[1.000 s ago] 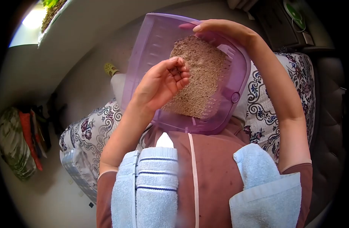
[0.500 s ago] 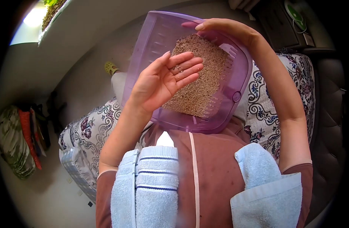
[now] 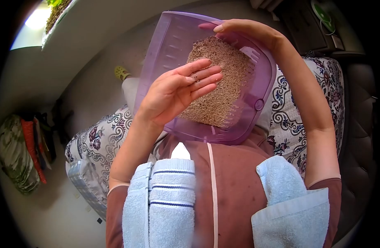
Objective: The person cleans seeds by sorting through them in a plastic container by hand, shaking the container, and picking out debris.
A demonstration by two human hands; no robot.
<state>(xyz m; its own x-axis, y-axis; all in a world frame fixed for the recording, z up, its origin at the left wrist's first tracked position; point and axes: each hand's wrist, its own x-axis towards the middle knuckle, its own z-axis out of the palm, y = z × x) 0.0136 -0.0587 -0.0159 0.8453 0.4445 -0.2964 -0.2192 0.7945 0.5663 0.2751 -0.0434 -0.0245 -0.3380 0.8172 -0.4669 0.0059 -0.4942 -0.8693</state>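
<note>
A translucent purple plastic tub [image 3: 163, 41] rests tilted on my lap, with a heap of tan granules [image 3: 229, 70] inside. My left hand [image 3: 173, 89] is palm up above the granules, fingers stretched out and the thumb bent across onto them. A few small bits cling to those fingers. Around the far right rim of the tub curls my right hand [image 3: 243, 28], its thumb inside the wall; the fingers on the outer side show only faintly through the plastic.
Light blue towels [image 3: 171, 182] lie over my chest. I sit on a patterned bedspread [image 3: 95, 134] beside a dark padded headboard [image 3: 359, 144]. A yellow clog [image 3: 122, 73] is on the floor. Folded cloths [image 3: 20, 153] are at left, a dark cabinet [image 3: 299, 25] at back right.
My left thumb has folded inward from sticking out and now lies on the fingers. The right hand and the tub have stayed nearly the same.
</note>
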